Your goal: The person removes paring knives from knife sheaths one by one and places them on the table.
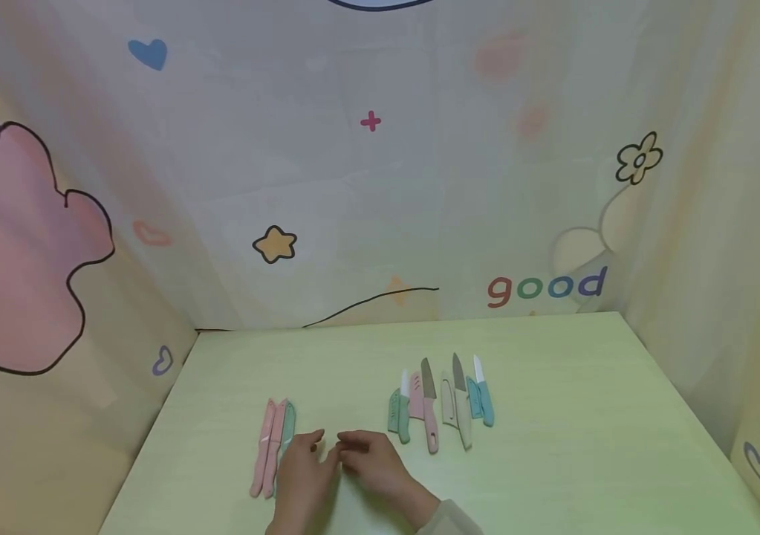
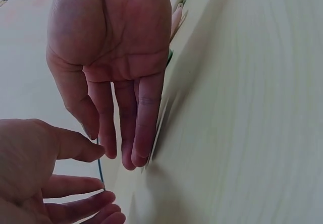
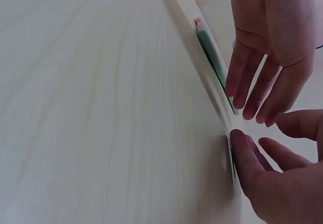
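Note:
Side by side over the front of the table, my left hand (image 1: 306,475) and right hand (image 1: 376,464) have loosely bent fingers, tips close together. No held thing shows in either. Left of my left hand lie two pink knives (image 1: 267,449) (image 1: 276,446) and a green knife (image 1: 288,420), partly covered by that hand. To the right of my right hand is a row of bare-bladed knives beside their sheaths: green (image 1: 404,416), pink (image 1: 430,423), off-white (image 1: 463,416) and blue (image 1: 486,401). By the right fingertips, a thin pale edge (image 3: 232,166) shows near the tabletop; its kind is unclear.
The pale wood-grain table (image 1: 587,446) ends at a printed cloth backdrop (image 1: 420,208), with cloth on both sides too. Green (image 1: 394,410), pink (image 1: 416,395), off-white (image 1: 448,401) and blue sheaths (image 1: 475,397) lie among the bare knives.

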A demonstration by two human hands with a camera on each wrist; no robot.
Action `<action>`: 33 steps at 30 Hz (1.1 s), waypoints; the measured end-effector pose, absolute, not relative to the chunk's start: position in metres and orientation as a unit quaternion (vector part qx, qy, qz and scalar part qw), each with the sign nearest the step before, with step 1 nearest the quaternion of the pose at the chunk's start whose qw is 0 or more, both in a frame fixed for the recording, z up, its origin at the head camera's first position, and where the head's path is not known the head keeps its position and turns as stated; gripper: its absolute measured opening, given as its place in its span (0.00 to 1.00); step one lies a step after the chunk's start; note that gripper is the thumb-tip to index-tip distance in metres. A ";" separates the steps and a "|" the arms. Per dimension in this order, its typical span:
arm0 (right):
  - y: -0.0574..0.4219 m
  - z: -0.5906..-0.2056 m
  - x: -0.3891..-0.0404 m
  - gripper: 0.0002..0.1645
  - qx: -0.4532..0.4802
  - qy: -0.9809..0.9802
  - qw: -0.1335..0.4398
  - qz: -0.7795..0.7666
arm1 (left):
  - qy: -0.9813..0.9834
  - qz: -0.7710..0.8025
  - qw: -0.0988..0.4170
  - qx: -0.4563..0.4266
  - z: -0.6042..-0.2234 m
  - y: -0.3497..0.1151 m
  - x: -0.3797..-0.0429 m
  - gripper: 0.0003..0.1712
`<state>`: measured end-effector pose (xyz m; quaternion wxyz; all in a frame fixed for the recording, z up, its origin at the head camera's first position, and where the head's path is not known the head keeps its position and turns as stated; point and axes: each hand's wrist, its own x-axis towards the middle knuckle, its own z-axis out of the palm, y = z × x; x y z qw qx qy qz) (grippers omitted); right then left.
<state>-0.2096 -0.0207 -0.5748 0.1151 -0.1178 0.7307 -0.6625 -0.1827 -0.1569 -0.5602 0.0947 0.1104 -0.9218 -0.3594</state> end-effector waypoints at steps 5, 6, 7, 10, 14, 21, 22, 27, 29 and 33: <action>-0.031 -0.575 -0.210 0.19 -0.120 0.726 0.138 -0.663 | -0.932 -0.325 0.128 0.098 -0.557 -0.167 -0.177 0.25; -0.034 -0.575 -0.210 0.19 -0.120 0.722 0.142 -0.667 | -0.933 -0.321 0.132 0.097 -0.556 -0.169 -0.176 0.25; -0.036 -0.575 -0.210 0.19 -0.120 0.718 0.146 -0.669 | -0.933 -0.318 0.135 0.097 -0.554 -0.171 -0.175 0.26; -0.043 -0.576 -0.210 0.19 -0.121 0.710 0.155 -0.676 | -0.937 -0.306 0.130 0.107 -0.552 -0.177 -0.173 0.28; -0.050 -0.575 -0.209 0.21 -0.128 0.708 0.172 -0.673 | -0.944 -0.288 0.101 0.125 -0.550 -0.183 -0.170 0.31; -0.057 -0.569 -0.204 0.24 -0.139 0.702 0.221 -0.663 | -0.952 -0.273 0.068 0.122 -0.550 -0.189 -0.165 0.31; -0.059 -0.569 -0.203 0.24 -0.137 0.696 0.227 -0.667 | -0.952 -0.271 0.066 0.122 -0.550 -0.189 -0.165 0.30; -0.065 -0.571 -0.203 0.25 -0.129 0.675 0.236 -0.687 | -0.953 -0.266 0.074 0.124 -0.553 -0.189 -0.164 0.27; -0.067 -0.572 -0.203 0.26 -0.126 0.668 0.241 -0.693 | -0.953 -0.264 0.080 0.123 -0.553 -0.189 -0.164 0.27; -0.069 -0.571 -0.203 0.26 -0.113 0.655 0.259 -0.701 | -0.954 -0.263 0.079 0.123 -0.554 -0.189 -0.163 0.28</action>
